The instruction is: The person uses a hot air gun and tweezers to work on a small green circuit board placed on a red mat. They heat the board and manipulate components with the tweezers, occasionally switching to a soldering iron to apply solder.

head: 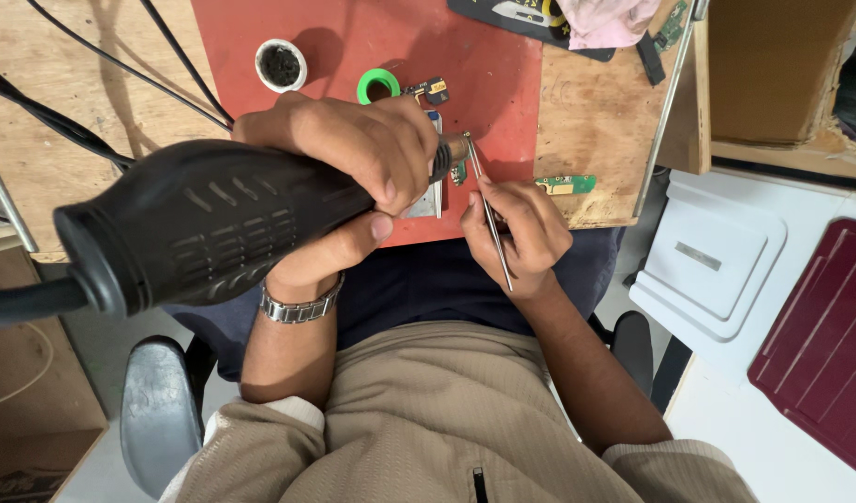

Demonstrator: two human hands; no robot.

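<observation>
My left hand [353, 154] grips a big black hot-air handpiece [204, 224]; its metal nozzle [454, 151] points right at a small circuit part [459, 172] on the red mat [353, 37]. My right hand [521, 228] pinches thin metal tweezers [491, 219], and their tips reach that small part just past the nozzle. A silvery flat piece [430, 200] lies under my left fingers, mostly hidden. A metal watch [297, 307] sits on my left wrist.
On the mat are a small white cup of dark stuff [281, 65], a green tape ring [378, 86] and a small board piece [431, 90]. A green circuit strip [566, 184] lies on the wooden bench. Black cables [102, 61] cross the left. White and maroon lids lie right.
</observation>
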